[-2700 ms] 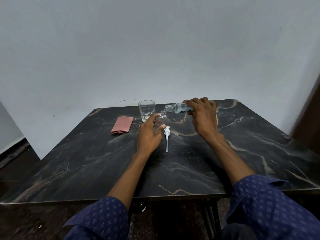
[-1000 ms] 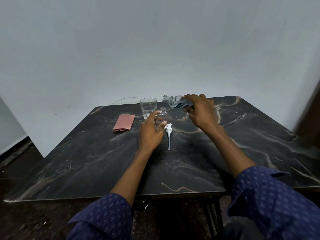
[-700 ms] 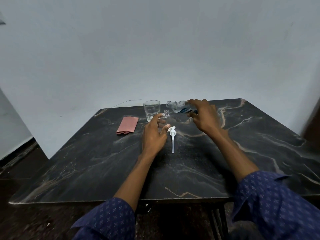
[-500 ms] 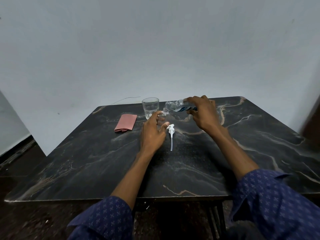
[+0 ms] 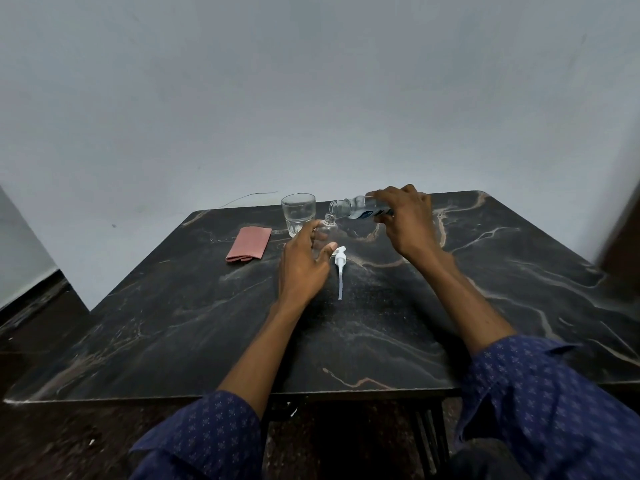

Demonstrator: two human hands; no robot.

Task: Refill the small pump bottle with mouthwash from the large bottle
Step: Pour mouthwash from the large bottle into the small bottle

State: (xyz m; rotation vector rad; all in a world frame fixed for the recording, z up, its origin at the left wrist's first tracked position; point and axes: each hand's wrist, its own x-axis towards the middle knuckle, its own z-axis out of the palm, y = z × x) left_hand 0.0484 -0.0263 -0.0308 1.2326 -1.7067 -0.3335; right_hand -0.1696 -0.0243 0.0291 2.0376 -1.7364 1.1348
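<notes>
The small clear bottle stands upright on the dark marble table, uncapped, with my left hand wrapped around its lower body. My right hand holds the large clear bottle tipped almost flat, its open mouth pointing left just above the small bottle's neck. Much of the large bottle is hidden under my fingers. The white pump head with its long tube lies flat on the table just right of my left hand.
A clear drinking glass stands close behind and left of the small bottle. A folded pink cloth lies further left. A thin wire runs along the table's back edge by the wall.
The large bottle was lifted and levelled about a second ago, then tipped down again with its mouth over the small bottle's neck. My left hand has kept its hold throughout.
</notes>
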